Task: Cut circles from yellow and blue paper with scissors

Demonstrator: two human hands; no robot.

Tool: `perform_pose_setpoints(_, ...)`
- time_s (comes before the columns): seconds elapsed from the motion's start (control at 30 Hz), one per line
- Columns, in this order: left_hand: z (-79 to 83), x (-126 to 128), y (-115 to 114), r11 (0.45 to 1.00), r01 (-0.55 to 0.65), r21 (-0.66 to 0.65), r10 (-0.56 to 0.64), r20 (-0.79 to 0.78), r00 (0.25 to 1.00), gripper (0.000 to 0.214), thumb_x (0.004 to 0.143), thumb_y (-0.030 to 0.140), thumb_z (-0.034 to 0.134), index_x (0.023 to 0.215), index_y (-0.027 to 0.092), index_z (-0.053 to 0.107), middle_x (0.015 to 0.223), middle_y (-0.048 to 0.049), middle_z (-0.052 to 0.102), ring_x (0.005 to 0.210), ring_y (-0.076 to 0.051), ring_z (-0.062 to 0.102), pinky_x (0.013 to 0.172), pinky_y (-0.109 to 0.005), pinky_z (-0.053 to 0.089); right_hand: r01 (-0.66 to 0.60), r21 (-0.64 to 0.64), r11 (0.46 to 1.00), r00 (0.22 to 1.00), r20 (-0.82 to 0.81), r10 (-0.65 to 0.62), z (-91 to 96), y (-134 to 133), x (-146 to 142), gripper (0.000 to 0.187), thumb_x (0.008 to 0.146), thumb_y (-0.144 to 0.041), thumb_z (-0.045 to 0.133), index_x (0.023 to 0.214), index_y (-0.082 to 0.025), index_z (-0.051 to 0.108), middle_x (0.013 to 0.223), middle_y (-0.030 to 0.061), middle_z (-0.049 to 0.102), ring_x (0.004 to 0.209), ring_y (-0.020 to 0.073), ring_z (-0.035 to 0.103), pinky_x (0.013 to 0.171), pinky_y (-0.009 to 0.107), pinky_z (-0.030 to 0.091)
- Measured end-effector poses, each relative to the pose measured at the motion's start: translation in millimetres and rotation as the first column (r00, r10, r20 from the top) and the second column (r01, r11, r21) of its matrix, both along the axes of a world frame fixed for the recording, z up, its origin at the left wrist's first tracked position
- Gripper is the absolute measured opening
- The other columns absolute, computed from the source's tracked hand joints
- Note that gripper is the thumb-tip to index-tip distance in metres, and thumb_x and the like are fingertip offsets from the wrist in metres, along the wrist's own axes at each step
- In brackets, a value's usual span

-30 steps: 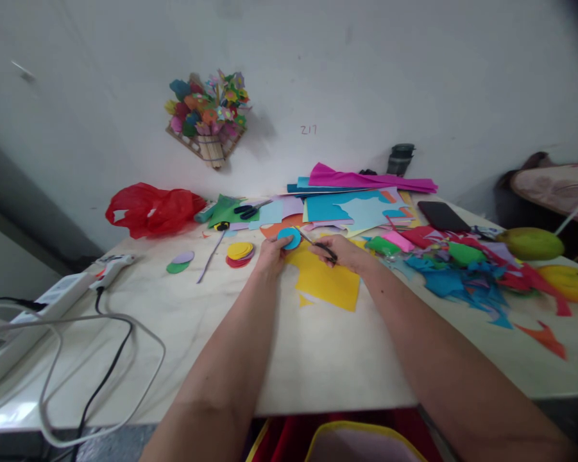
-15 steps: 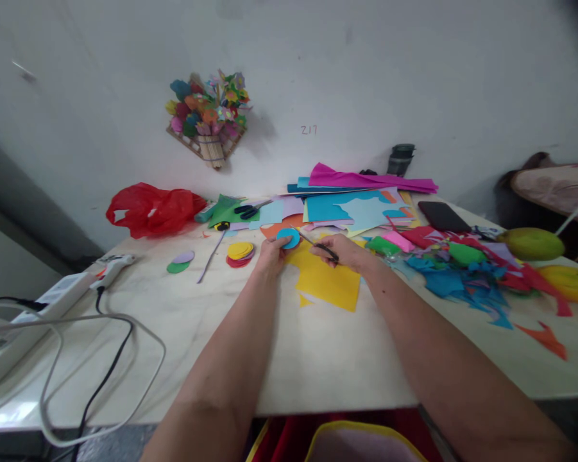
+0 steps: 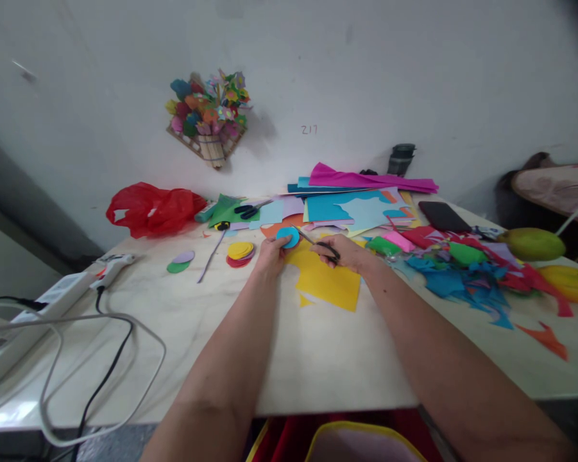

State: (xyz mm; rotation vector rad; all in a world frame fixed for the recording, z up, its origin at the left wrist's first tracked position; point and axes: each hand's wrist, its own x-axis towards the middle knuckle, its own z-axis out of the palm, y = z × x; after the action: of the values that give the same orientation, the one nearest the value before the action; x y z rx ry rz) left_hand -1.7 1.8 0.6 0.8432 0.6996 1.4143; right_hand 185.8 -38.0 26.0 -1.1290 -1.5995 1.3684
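Between the thumb and fingers of my left hand (image 3: pixel 272 252) is a blue paper circle (image 3: pixel 289 237). My right hand (image 3: pixel 342 250) is closed round the dark handles of a pair of scissors (image 3: pixel 328 250), whose blades point left towards the circle's edge. Whether the blades touch the paper is too small to tell. Under both hands lies a yellow paper sheet (image 3: pixel 331 285) with curved cut-outs. Left of my left hand sits a small pile of yellow paper circles (image 3: pixel 240 250) over red ones (image 3: pixel 238 262). Further left, a lilac circle (image 3: pixel 184 256) overlaps a green circle (image 3: pixel 178 267).
Paper scraps (image 3: pixel 462 282) heap up on the right, near a dark phone (image 3: pixel 443 216) and yellow-green fruit (image 3: pixel 534 244). Coloured sheets (image 3: pixel 327 208), a second pair of scissors (image 3: pixel 250 209) and a red plastic bag (image 3: pixel 156 208) lie along the back. Cables and a power strip (image 3: pixel 58 295) occupy the left.
The scissor handles in my right hand have spread slightly apart. My left hand and the blue circle have barely moved.
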Motion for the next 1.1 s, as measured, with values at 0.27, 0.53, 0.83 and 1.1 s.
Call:
perform_pose_setpoints(0.27,-1.4,0.8,-0.1,1.000,0.016,0.013,-0.016,-0.030,0.999,0.018,0.056,0.016,0.079,0.072,0.013,0.071,0.077,-0.0080,0.074,0.090,-0.027,0.073,0.094,-0.043,0.057,0.018,-0.018,1.000,0.999,-0.029,-0.018,-3.3,2.1,-1.0,0.031,0.074,-0.043,0.073,0.066,-0.018,0.055,0.049,-0.0029,0.052,0.040,0.0077,0.043,0.038,0.021,0.028)
perform_pose_setpoints(0.53,-0.4,1.0,-1.2,1.000,0.022,0.009,-0.022,-0.023,1.000,0.021,0.055,0.017,0.080,0.073,0.011,0.072,0.080,-0.0093,0.075,0.087,-0.027,0.073,0.094,-0.042,0.056,0.022,0.034,0.999,1.000,0.016,-0.023,0.0,0.1,-1.7,0.033,0.074,-0.044,0.073,0.064,-0.018,0.055,0.048,-0.0033,0.050,0.041,0.0076,0.042,0.039,0.022,0.027)
perform_pose_setpoints(0.83,-0.6,2.5,-1.6,1.000,0.018,-0.010,-0.018,0.003,1.000,0.019,0.056,0.015,0.080,0.072,0.014,0.070,0.078,-0.0082,0.074,0.095,-0.031,0.073,0.097,-0.048,0.056,0.027,0.043,0.999,1.000,0.014,-0.027,1.7,-0.2,-1.9,0.031,0.073,-0.040,0.073,0.064,-0.019,0.053,0.047,-0.0041,0.048,0.040,0.0073,0.040,0.039,0.022,0.027)
perform_pose_setpoints(1.1,1.6,0.8,-2.5,0.999,0.030,-0.039,-0.030,0.002,1.000,0.018,0.060,0.013,0.080,0.075,0.013,0.071,0.083,-0.0093,0.074,0.096,-0.030,0.073,0.096,-0.047,0.057,0.042,0.002,0.999,0.999,0.002,-0.042,4.4,0.1,-0.8,0.028,0.071,-0.036,0.074,0.063,-0.018,0.054,0.046,-0.0041,0.047,0.041,0.0071,0.039,0.037,0.020,0.027)
